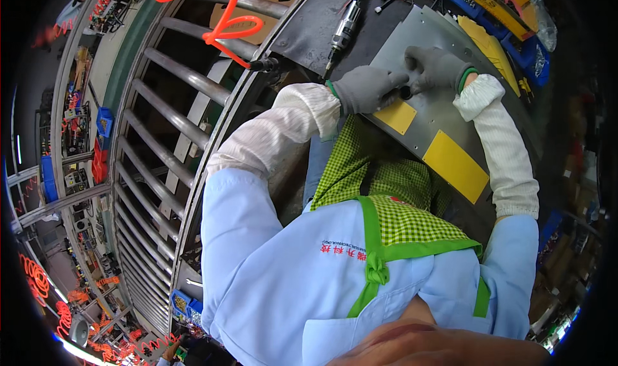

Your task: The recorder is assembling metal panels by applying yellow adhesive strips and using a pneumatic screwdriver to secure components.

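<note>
Fitting a small black piece point(405, 92) to the grey panel point(445, 112), probably.
It's over the panel between left hand point(369, 91) and right hand point(440, 69), both curled, can't tell which grips; next likely needs lining-up.

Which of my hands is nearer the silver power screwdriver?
Left. Your left hand is close to the tip of the screwdriver; your right hand is farther off, over the gray panel.

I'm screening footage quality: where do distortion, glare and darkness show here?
Head view: fisheye distortion bows the grey metal conveyor frame; highlights streak its cylindrical grey rollers; the rim falls black; the grey-gloved left hand and right hand look fairly sharp; the small black item between them is indistinct.
</note>
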The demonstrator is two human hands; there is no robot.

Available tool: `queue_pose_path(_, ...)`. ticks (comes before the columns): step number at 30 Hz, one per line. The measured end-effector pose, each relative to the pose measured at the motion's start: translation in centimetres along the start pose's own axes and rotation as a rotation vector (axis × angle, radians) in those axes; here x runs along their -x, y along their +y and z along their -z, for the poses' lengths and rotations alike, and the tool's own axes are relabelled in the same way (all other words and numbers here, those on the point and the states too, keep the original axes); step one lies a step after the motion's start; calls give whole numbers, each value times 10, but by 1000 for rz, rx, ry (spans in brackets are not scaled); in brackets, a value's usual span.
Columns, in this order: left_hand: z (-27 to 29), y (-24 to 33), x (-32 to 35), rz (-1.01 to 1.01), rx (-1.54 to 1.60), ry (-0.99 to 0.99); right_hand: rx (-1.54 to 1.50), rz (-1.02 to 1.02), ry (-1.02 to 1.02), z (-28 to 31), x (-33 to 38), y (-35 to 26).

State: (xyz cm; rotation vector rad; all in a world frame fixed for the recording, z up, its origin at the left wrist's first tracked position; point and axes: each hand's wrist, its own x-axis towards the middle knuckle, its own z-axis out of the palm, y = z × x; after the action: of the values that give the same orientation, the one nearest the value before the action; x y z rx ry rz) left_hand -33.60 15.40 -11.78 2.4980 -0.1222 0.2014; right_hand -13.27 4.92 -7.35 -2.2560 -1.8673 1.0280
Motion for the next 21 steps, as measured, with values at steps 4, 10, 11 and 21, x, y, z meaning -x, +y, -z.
queue_pose_path(4, -6, -6, -7, 23, -37, -103, 132, 13, 42, -2, -2, -3)
queue_pose_path(10, -3, -4, -9, -72, -64, -136, 53, -9, 52, -3, 4, 1)
queue_pose_path(11, -3, -3, -10, -69, -95, -164, 48, 0, 60, -1, 5, 2)
queue_pose_path(21, 6, -6, -17, 170, 386, 223, -148, 38, 84, -8, -1, 18)
